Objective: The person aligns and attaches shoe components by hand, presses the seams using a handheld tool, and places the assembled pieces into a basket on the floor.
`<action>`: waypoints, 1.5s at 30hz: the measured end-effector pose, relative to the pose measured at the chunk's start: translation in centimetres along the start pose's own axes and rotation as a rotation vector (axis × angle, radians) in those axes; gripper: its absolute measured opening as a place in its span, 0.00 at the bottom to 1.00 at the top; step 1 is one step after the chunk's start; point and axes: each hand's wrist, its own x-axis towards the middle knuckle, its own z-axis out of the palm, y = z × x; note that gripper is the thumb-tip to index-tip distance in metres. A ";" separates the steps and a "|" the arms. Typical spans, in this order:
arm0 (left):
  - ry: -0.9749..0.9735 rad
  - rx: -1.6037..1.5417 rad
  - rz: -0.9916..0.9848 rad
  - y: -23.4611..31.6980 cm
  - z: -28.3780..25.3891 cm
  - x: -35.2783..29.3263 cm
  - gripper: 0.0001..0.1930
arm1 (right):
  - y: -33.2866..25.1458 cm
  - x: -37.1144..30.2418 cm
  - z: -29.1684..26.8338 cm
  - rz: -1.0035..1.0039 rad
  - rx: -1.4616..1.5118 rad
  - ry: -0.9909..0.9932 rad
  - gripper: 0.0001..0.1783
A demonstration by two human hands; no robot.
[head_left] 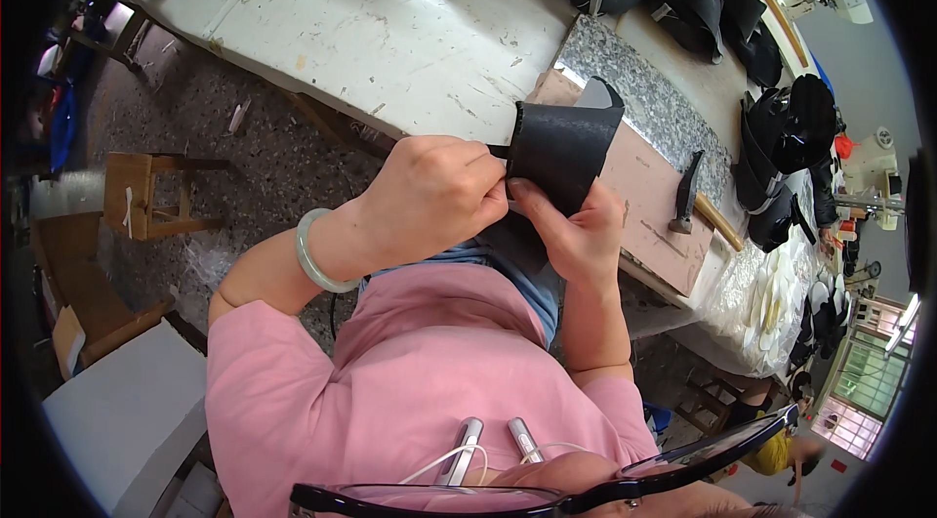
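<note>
A black, curved leather-like shoe upper point(561, 149) with a grey inside is held upright in front of me, just off the table's near edge. My right hand point(586, 230) grips its lower right part, thumb on the outer face, other fingers hidden behind it. My left hand point(439, 188) is closed in a pinch at its left edge, by a dark narrow strip or edge. Whatever lies between those fingertips is too small to make out. To the right, a hammer point(686, 196) with a dark head and wooden handle lies on a pinkish board point(654, 210).
A white worktable point(361, 40) extends ahead, with a speckled stone slab point(634, 79) on it. Several black uppers point(693, 0) pile up at the far right. Pale insole-shaped pieces point(776, 308) lie in clear plastic. A wooden stool point(146, 196) and a white-topped box point(137, 420) stand left.
</note>
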 end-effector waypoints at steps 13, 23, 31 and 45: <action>0.025 -0.720 -0.533 0.5 0.1 -1.1 0.03 | -0.4 0.2 -0.9 0.260 0.429 -0.038 0.13; -0.115 -0.936 -0.766 0.8 -0.9 -0.7 0.07 | -0.3 -0.1 -0.8 0.258 0.394 0.016 0.12; 0.026 -0.273 -0.201 0.6 -0.7 -0.6 0.08 | -0.4 -0.5 -0.4 0.086 0.174 0.003 0.09; 0.163 -0.061 0.002 0.3 0.9 -1.0 0.04 | -0.4 -0.6 -0.1 0.065 0.161 0.017 0.09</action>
